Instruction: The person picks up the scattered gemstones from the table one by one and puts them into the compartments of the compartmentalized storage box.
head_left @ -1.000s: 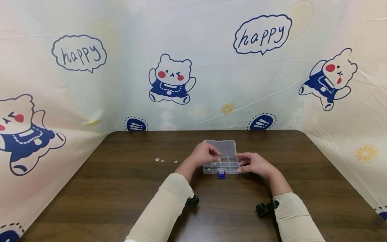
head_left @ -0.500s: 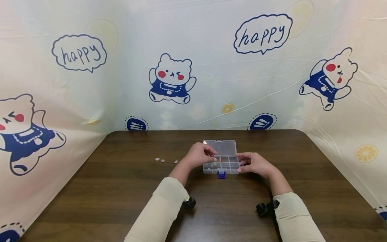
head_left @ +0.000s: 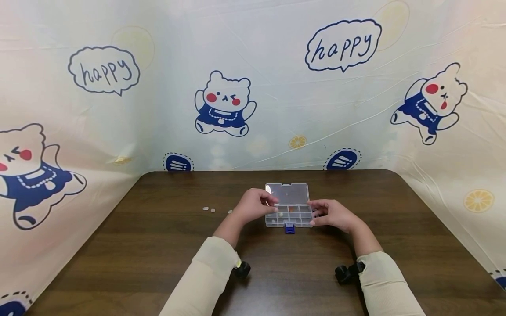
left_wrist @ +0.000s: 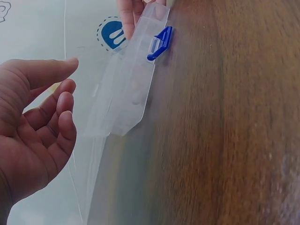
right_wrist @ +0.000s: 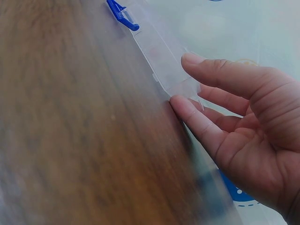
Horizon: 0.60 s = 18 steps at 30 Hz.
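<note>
A clear plastic compartment box (head_left: 300,215) with a blue latch (head_left: 290,229) stands on the table, its lid (head_left: 292,193) raised at the back. Several small bits show inside, among them an orange one (head_left: 291,209) and a pale one (head_left: 281,214). My left hand (head_left: 253,204) hovers at the box's left end; in the left wrist view its thumb and loosely bent fingers are apart with nothing seen between them. My right hand (head_left: 334,214) holds the box's right end, thumb towards the front corner and fingers towards the back. The right wrist view shows a finger (right_wrist: 187,108) touching its lower edge.
Left of the box, small flat whitish pieces (head_left: 212,210) lie on the brown wooden table (head_left: 118,245), one partly behind the left wrist. Printed cloth (head_left: 276,87) hangs behind the table and along both sides.
My left hand has drawn back leftward from above the box's middle compartments to its left end, uncovering the orange bit. The right hand and the box have stayed put.
</note>
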Tool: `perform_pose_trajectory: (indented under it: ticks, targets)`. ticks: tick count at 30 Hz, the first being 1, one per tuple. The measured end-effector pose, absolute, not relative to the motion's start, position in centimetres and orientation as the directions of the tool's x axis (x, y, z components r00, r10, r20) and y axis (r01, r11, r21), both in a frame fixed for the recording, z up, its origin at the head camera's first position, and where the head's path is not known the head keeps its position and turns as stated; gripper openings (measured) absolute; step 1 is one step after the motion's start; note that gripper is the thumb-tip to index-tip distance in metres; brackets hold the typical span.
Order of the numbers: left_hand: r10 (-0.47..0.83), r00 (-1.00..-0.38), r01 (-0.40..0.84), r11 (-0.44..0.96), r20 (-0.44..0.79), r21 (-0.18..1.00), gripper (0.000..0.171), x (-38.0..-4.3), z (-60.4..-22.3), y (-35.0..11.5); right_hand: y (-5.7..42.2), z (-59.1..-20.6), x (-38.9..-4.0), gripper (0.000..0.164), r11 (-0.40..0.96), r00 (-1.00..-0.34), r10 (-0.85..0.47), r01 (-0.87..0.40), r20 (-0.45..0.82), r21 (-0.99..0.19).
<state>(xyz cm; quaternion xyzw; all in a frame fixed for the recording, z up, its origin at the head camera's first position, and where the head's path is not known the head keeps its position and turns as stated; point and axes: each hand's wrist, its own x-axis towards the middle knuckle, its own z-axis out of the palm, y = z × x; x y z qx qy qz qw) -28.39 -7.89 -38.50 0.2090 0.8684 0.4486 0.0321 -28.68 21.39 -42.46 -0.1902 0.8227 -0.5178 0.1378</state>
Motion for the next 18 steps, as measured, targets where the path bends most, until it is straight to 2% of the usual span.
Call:
perform_pose_trajectory:
  ticks: [18]
  targets:
    - [0.366, -0.921, 0.317, 0.514, 0.130, 0.797, 0.021, -27.6, -38.5, -9.5, 21.3, -42.3, -28.6, 0.069, 0.405, -0.894, -0.447, -0.163, -0.040, -0.900]
